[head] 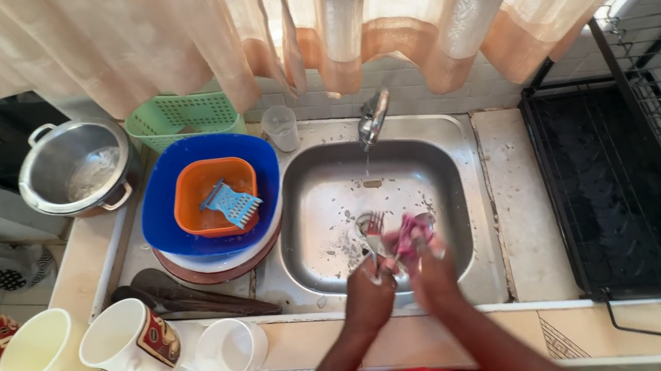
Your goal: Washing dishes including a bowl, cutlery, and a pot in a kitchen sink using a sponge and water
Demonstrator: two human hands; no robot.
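Scrubbing: left hand grips fork and spoons at centre frame, over the sink.
Cloth: pink rag clutched in right hand.
Next: probably rinsing under the tap.

Mugs, pot, blue basin

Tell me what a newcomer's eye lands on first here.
Centre: the left hand holds cutlery and the right hand a pink cloth over the steel sink. Left of it, a blue basin holds an orange bowl. Four mugs line the lower left.
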